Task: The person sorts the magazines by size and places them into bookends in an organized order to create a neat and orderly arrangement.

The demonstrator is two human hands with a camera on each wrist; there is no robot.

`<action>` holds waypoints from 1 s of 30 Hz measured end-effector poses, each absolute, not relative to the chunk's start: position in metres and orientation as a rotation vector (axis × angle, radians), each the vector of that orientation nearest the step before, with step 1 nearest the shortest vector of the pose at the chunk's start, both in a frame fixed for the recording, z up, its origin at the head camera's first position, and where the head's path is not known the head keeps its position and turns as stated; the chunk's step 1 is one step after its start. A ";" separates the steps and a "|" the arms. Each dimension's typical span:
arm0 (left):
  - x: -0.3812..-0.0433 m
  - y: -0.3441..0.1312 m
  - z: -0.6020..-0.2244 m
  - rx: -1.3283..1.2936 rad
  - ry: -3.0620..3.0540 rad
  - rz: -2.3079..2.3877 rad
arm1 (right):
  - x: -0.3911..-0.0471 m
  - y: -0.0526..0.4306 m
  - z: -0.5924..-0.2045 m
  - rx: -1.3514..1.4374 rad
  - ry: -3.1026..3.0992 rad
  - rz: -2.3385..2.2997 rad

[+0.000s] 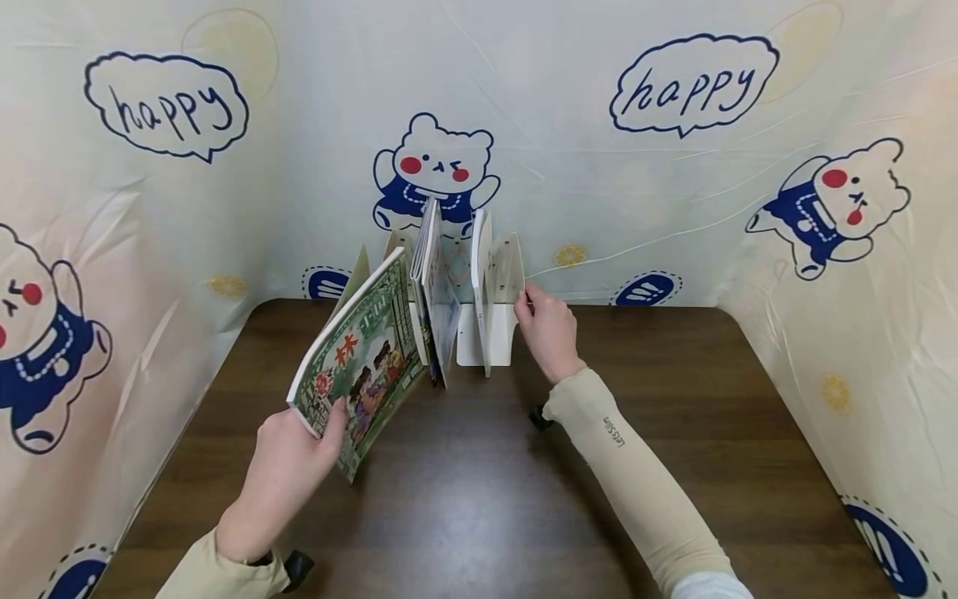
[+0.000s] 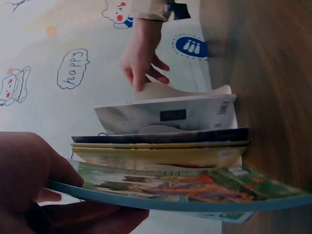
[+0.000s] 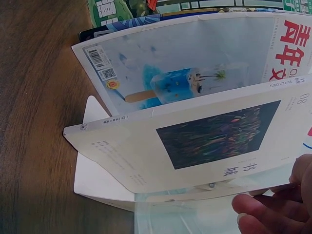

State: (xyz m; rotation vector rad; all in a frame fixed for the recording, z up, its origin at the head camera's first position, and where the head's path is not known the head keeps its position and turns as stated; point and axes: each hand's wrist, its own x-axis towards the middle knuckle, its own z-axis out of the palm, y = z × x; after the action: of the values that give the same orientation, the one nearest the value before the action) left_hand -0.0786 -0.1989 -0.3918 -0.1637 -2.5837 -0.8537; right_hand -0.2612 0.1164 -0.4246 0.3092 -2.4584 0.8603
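Observation:
My left hand [image 1: 288,466] grips the lower near corner of a magazine with a green illustrated cover [image 1: 367,374], thumb on the cover and fingers behind. The magazine leans at the left side of a white bookend rack [image 1: 470,341]; whether its far end stands in a slot I cannot tell. My right hand [image 1: 550,329] pinches the edge of the rack's rightmost upright divider [image 1: 509,262]. A white magazine with a dark picture [image 3: 219,136] stands beside that divider. Left of it is a pale blue magazine showing an ice pop [image 3: 175,63], with several others packed beside it.
The rack stands at the back of a dark brown wooden table [image 1: 464,516]. Behind and around the table hangs a pale curtain [image 1: 569,183] printed with bears and the word "happy". A black wrist strap piece [image 1: 540,418] shows under the right sleeve.

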 end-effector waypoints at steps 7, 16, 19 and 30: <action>-0.078 -0.198 -0.392 -0.230 -2.565 -0.852 | -0.261 0.116 -0.425 0.312 -2.470 0.851; -0.077 -0.195 -0.390 -0.164 -2.619 -0.887 | -0.261 0.116 -0.423 0.291 -2.482 0.857; -0.077 -0.195 -0.392 -0.144 -2.618 -0.878 | -0.261 0.116 -0.422 0.288 -2.482 0.860; -0.079 -0.195 -0.394 -0.221 -2.549 -0.918 | -0.263 0.116 -0.423 0.285 -2.483 0.855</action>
State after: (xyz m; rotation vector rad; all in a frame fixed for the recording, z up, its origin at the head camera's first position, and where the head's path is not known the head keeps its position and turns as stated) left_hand -0.0786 -0.1946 -0.3943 -0.2213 -2.5492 -0.9184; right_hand -0.2626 0.1156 -0.4232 0.2854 -2.4831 0.8546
